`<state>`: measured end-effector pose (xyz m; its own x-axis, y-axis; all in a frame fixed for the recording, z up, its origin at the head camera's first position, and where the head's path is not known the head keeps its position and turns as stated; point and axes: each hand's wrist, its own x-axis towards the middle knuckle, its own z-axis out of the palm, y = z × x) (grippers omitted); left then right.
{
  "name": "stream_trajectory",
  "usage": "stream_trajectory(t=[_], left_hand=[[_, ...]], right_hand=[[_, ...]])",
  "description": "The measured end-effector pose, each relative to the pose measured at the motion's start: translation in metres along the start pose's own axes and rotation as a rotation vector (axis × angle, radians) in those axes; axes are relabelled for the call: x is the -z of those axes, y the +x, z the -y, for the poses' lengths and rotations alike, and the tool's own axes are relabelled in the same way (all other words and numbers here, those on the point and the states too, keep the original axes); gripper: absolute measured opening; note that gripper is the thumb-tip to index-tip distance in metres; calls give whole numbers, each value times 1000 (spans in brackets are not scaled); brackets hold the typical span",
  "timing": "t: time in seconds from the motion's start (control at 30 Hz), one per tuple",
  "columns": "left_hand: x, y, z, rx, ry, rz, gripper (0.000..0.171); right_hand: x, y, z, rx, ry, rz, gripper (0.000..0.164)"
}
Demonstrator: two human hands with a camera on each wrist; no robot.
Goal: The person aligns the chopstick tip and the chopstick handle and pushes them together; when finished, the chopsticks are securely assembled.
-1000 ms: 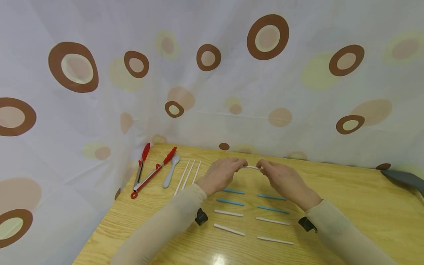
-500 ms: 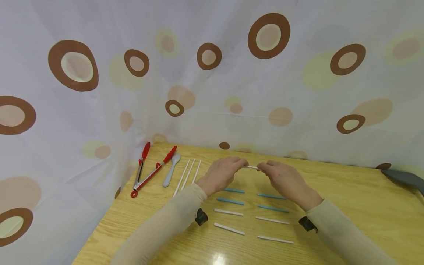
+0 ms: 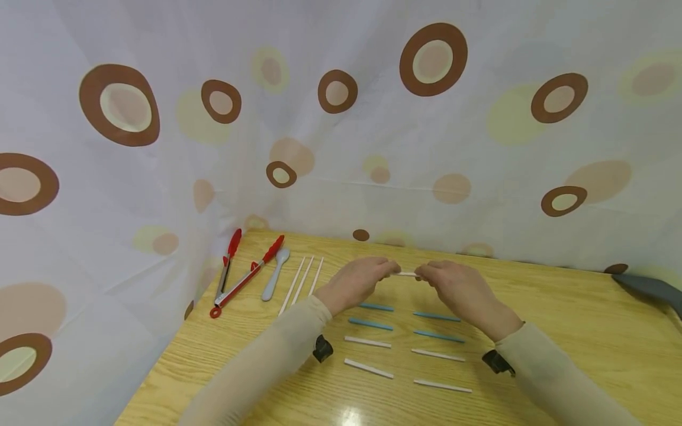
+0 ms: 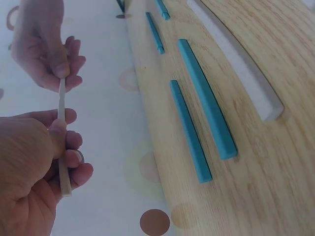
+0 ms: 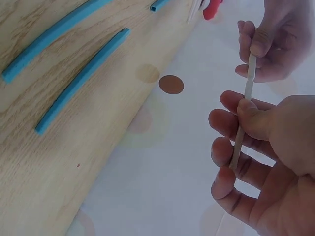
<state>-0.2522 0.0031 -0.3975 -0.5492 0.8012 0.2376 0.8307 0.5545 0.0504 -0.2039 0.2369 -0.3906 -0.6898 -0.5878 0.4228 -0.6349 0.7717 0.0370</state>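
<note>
Both hands hold one thin white stick (image 3: 407,274) level above the far part of the wooden table (image 3: 575,331). My left hand (image 3: 385,270) pinches its left end and my right hand (image 3: 426,274) pinches its right end. In the left wrist view the stick (image 4: 62,105) runs between the left hand (image 4: 58,142) and the right hand (image 4: 61,69). From the right wrist camera, the right hand (image 5: 242,118) has its thumb pressed on the stick (image 5: 249,78), and the left hand (image 5: 256,51) grips the far end.
Below the hands lie two columns of short pieces: blue ones (image 3: 376,307) (image 3: 437,316) and white ones (image 3: 367,342) (image 3: 442,386). At the left lie red tongs (image 3: 240,275), a grey spoon (image 3: 275,275) and long white sticks (image 3: 303,281). A spotted curtain (image 3: 341,148) surrounds the table.
Both hands keep their hold on the stick and have sunk slightly toward the table. Nothing on the table has moved.
</note>
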Motion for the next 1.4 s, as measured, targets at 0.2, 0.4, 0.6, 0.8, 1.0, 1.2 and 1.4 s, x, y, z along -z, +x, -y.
stream_trajectory(t=[0.2,0.4,0.6,0.8,1.0,1.2,1.4], left_hand=[[1,-3,3,-38,-43,21,48],[2,-5,6,-81,-43,5,50],[2,-8,8,-100,-65,-8,50],[2,-9,7,-111,-85,-27,51],[4,-7,5,-116,-71,-32,48],[5,-5,2,-133,-66,-52,37],[8,-5,2,-96,-50,7,34]], right_hand=[[0,-1,1,35,-10,-23,38],[-3,0,6,64,15,-65,38],[-8,2,10,97,88,-64,36],[-8,3,11,75,128,-31,36],[-7,4,12,70,146,-25,37],[-9,5,12,91,155,-33,38],[-8,8,12,90,145,-25,36]])
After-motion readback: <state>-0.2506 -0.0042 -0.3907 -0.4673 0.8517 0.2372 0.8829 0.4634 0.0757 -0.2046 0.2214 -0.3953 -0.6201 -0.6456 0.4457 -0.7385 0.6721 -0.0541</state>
